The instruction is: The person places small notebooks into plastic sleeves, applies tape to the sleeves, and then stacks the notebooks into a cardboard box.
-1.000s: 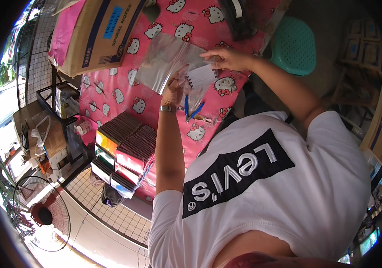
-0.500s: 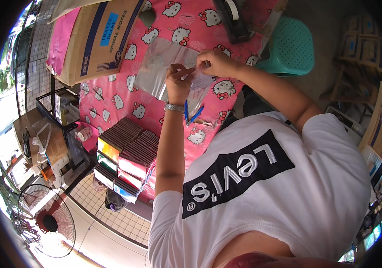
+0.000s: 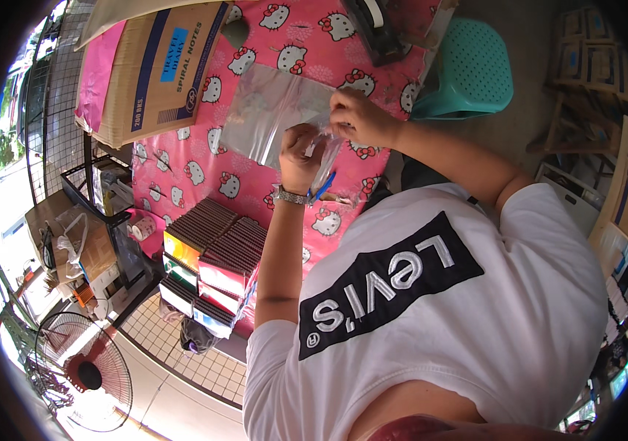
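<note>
My left hand (image 3: 300,160), with a metal-band watch (image 3: 292,195) on its wrist, is closed on a crumpled clear plastic bag (image 3: 326,166). My right hand (image 3: 364,120) pinches the same bag near its far end, just right of the left fingers. The bag's lower part hangs toward my body, over a pair of blue-handled scissors (image 3: 322,187) that shows only in part. Beyond my left hand, flat clear plastic bags (image 3: 259,121) lie on the pink patterned tablecloth (image 3: 207,192). My curled fingers hide exactly where they grip.
Stacks of spiral notebooks (image 3: 214,237) stand at the table's near left edge. A large cardboard box (image 3: 156,81) is at the far left, and a black tape dispenser (image 3: 377,33) at the back. To the right is a teal stool (image 3: 475,70); a fan (image 3: 84,371) stands lower left.
Both hands have come a little nearer my body. The clear bag now bunches between them and covers more of the blue scissors. The view has shifted slightly.
</note>
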Available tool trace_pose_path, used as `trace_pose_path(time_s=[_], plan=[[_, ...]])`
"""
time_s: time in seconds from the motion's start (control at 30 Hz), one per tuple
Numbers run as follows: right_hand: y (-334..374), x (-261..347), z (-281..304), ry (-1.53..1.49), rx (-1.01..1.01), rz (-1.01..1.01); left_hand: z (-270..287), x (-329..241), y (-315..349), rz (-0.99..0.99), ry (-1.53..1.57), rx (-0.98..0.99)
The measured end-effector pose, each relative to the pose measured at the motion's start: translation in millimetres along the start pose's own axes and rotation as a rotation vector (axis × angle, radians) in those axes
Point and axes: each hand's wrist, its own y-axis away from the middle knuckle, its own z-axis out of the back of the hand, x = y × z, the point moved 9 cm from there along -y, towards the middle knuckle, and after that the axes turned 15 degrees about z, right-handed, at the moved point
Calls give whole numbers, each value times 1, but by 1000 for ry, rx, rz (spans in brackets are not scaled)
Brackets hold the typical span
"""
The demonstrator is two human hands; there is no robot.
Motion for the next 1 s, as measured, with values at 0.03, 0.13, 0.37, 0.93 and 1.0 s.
trace_pose_path(time_s=[0.03,0.13,0.37,0.93,1.0], plan=[[2,-8,0,-33,-72,-85,0,8,0,67,38,-34],[2,-7,-2,164,-164,-185,0,28,0,190,36,-168],[45,-117,76,-143,-580,-436,3,14,-15,413,-319,-106],[84,-125,-52,-1579,-262,-986,-22,72,-17,583,354,244],[-6,-92,-41,-1290,209,-645,-28,66,-15,644,535,254]])
